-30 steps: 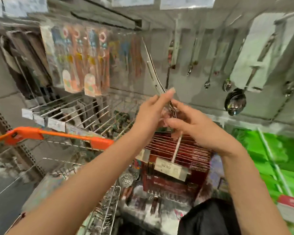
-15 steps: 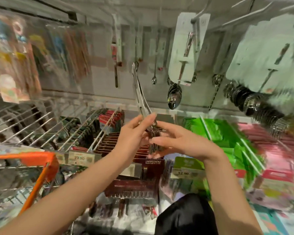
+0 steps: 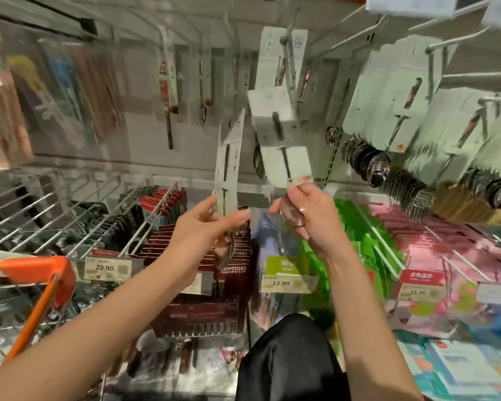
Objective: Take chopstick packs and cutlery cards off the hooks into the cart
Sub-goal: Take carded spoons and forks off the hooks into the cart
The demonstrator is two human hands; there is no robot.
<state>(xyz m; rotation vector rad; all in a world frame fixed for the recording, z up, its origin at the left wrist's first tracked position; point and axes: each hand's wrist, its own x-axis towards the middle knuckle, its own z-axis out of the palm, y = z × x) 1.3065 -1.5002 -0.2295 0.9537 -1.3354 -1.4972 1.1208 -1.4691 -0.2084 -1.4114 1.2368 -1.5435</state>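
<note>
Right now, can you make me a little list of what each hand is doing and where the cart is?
left hand: holds a cutlery card upright, off the hooks
right hand: pinches the bottom of a hanging spoon card still on its hook
cart: lower left, orange handle
below the hands: chopstick packs on hooks

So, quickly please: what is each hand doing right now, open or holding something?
Left hand: holds a cutlery card, already off the hook.
Right hand: pinches the lower end of a hanging cutlery card.
</note>
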